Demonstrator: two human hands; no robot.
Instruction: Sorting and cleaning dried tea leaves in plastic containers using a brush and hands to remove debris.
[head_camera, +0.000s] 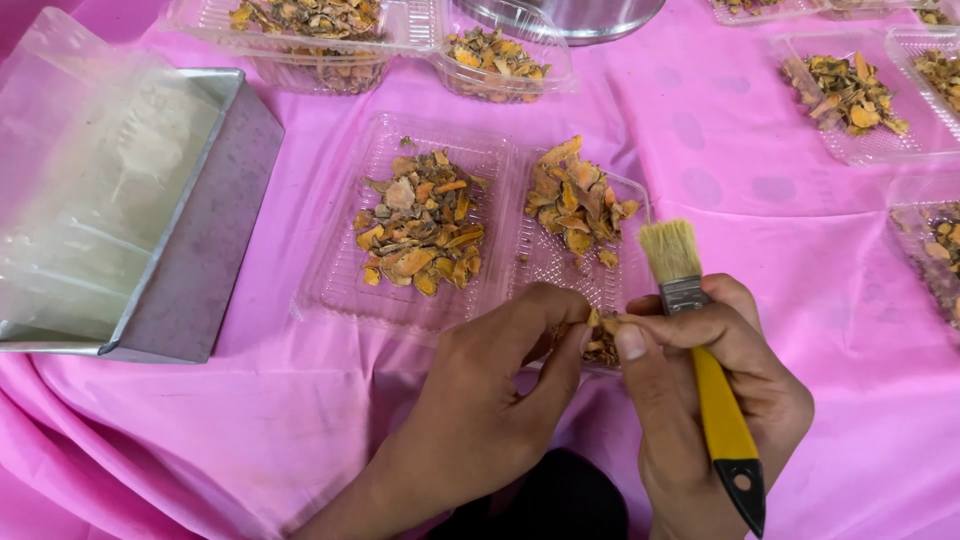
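Nearest me, my right hand has its grip closed round a yellow-handled paintbrush, bristles up toward twelve o'clock, while thumb and forefinger pinch a small dried root slice. My left hand, at nine o'clock of it, nips the same slice — fingertips meeting. Beyond, an open clear clamshell tray holds two heaps of orange slices on the pink-covered counter. A metal tin sits at ten o'clock — more trays farther off.
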